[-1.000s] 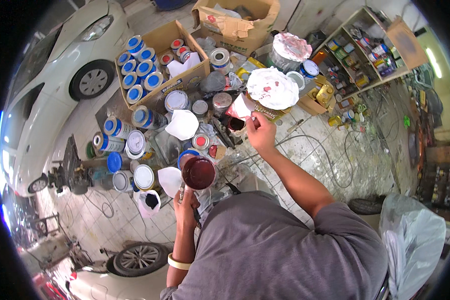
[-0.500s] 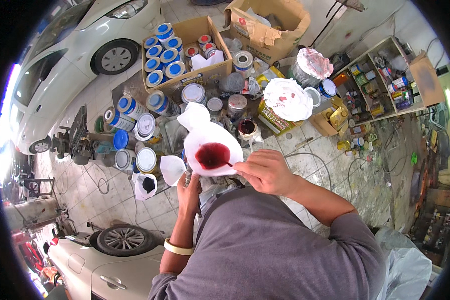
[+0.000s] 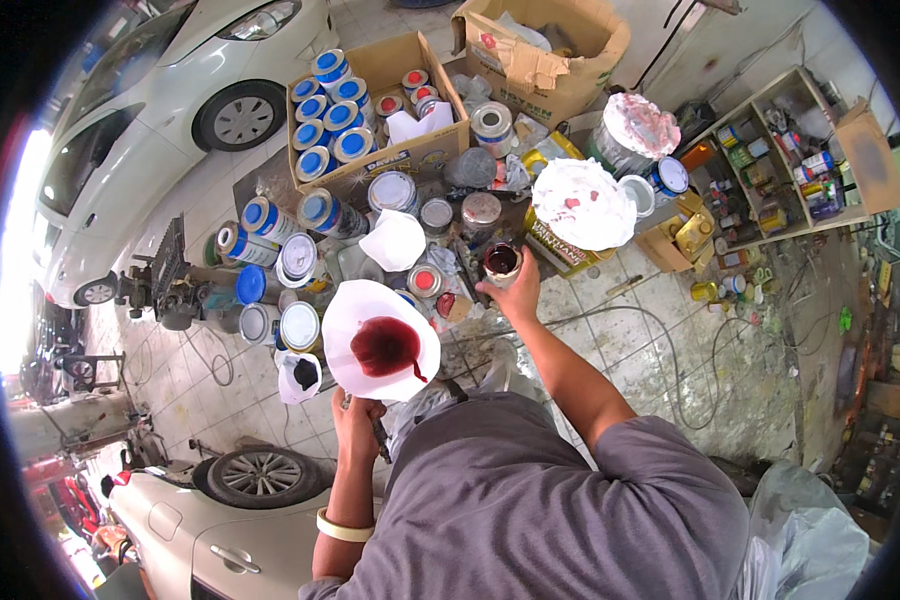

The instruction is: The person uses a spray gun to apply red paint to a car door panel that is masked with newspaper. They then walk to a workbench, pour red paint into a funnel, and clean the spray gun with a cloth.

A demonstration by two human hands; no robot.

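A white paper cone (image 3: 335, 335) with a pool of dark red paint (image 3: 385, 345) in it is above my left hand (image 3: 358, 418). A dark red streak runs from the pool toward the cone's near right rim. My left hand is closed round what looks like a spray gun, mostly hidden beneath the cone. To the right, my right hand (image 3: 518, 292) grips a small open can (image 3: 503, 275) of dark red paint, fingers and thumb round its side. Near it sit a red-topped can (image 3: 425, 280) and a lidded can (image 3: 481, 212).
A cardboard box (image 3: 370, 170) of blue- and red-topped cans stands at the far side. Several cans (image 3: 296, 260) crowd the left. White-covered containers (image 3: 583, 205) and a shelf (image 3: 780, 230) are at right. Cars (image 3: 150, 120) stand at left, and a hose (image 3: 675, 390) crosses the floor.
My right hand has left the paper cone's rim and moved away and right to grip the paint can. My left hand and the cone have shifted left and nearer.
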